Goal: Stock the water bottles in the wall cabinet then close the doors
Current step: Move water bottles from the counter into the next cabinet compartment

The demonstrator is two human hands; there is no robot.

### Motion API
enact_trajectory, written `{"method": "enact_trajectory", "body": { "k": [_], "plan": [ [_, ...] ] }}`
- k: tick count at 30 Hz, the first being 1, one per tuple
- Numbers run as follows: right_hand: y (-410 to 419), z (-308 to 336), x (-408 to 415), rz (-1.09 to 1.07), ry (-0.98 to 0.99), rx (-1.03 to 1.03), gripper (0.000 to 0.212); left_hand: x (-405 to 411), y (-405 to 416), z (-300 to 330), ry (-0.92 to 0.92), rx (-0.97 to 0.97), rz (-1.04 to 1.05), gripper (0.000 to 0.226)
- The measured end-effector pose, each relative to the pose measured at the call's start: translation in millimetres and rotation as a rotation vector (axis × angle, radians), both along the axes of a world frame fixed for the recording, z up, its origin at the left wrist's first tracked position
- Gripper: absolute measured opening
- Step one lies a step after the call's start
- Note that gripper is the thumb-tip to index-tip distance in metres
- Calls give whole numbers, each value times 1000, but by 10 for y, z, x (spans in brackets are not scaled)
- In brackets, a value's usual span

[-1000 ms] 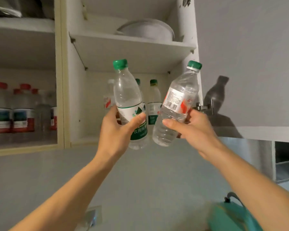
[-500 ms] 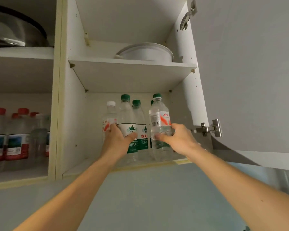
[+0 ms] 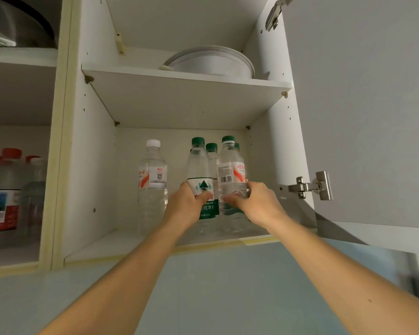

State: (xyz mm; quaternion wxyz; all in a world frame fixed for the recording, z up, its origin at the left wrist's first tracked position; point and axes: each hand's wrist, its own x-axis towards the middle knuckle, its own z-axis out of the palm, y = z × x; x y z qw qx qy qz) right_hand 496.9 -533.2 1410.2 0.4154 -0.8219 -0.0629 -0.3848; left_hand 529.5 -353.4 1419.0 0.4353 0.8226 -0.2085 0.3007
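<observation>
Both hands reached up into the lower right compartment of the wall cabinet (image 3: 92, 165), each wrapped around a water bottle at label height. The left hand (image 3: 187, 204) curled its fingers and thumb round the green-labelled bottle (image 3: 200, 170), and the right hand (image 3: 254, 201) gripped the red-and-white-labelled bottle (image 3: 230, 170) just beside it, the two bottles touching or nearly so. Both stood upright on the bottom shelf (image 3: 121, 245), with more green-capped bottles behind them and a white-capped bottle (image 3: 152, 180) standing apart to the left. The bottles looked full, so likely fairly heavy for their size, with thin clear walls that would dent under a hard squeeze and smooth plastic that could slip; the labelled waist was probably the surest place to hold. The open door (image 3: 363, 117) hung to the right on its hinge (image 3: 310, 186), not yet closed.
</observation>
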Motion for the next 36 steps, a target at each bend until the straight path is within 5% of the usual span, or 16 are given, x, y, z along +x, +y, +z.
{"method": "enact_trajectory", "body": {
  "k": [16, 23, 31, 36],
  "plan": [
    [-108, -37, 172, -53, 22, 32, 42, 195, -140, 16, 52, 43, -13, 34],
    [-87, -20, -38, -140, 136, -165, 44, -42, -10, -109, -17, 103, 27, 44],
    [218, -628, -579, -175, -446, -168, 32, -777, 489, -412, -431, -32, -82, 18],
    [565, -1446, -910, -6, -414, -134, 25, -1111, 788, -1107, -436, -83, -201, 10]
  ]
}}
